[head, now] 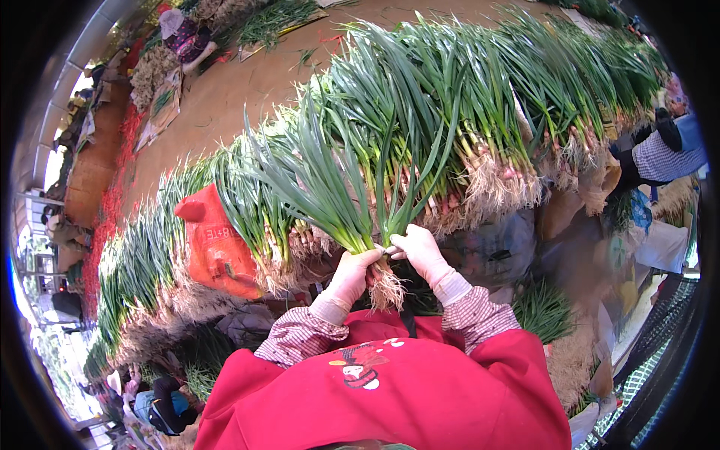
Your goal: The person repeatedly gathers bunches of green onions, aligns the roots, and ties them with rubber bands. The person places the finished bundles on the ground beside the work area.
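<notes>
My left hand [350, 277], in a pale glove, is closed around the lower stalks of a bunch of leafy green garlic plants [343, 219], just above the roots. Pale, stringy roots [386, 288] hang below the fist. My right hand [418, 251], also gloved, has its thumb and fingertips pinched at a stalk on the bunch's right side, close to my left thumb. Whether the fingertips also hold a thin tie cannot be told. The long leaves fan upward and apart over the row behind.
A long row of similar plants [472, 101] runs diagonally behind my hands, roots towards me. An orange-red bag [216, 247] stands against it at left. More leaves [543, 309] lie at my right. Other people work at lower left [160, 406], upper left [188, 40] and far right.
</notes>
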A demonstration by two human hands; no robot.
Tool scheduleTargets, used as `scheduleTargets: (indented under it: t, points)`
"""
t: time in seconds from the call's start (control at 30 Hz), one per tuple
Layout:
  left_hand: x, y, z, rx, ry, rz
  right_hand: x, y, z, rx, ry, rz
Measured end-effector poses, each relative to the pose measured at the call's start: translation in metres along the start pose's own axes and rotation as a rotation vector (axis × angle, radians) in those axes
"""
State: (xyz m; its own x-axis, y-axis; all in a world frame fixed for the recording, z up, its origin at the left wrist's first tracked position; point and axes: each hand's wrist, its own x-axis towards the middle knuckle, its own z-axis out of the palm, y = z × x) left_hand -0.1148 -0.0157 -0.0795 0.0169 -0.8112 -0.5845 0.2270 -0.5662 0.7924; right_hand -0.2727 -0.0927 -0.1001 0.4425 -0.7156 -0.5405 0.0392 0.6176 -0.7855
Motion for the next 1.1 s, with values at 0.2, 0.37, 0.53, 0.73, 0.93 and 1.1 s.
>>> scheduleTargets:
  t: [0.2,0.37,0.53,0.73,0.93,1.1]
  points:
    - [0.000,0.004,0.006,-0.337,-0.138,-0.086,-0.006,-0.008,-0.017,0.271,-0.038,0.087]
    - [-0.015,-0.003,0.002,-0.617,-0.080,-0.056,-0.019,0.013,-0.023,0.549,-0.012,0.021]
    - [-0.025,0.008,-0.043,-0.586,-0.145,-0.128,-0.018,0.004,-0.062,0.272,-0.075,0.065]
    - [-0.014,-0.007,-0.029,-0.893,-0.438,-0.439,0.030,0.012,0.012,0.057,-0.514,0.218]
    - [-0.031,0.003,-0.020,-0.784,-0.295,-0.295,0.012,-0.022,0.029,-0.248,-0.507,-0.034]
    - [-0.031,-0.001,-0.015,-0.819,-0.178,-0.280,0.017,0.014,0.036,-0.954,-0.023,-0.605]
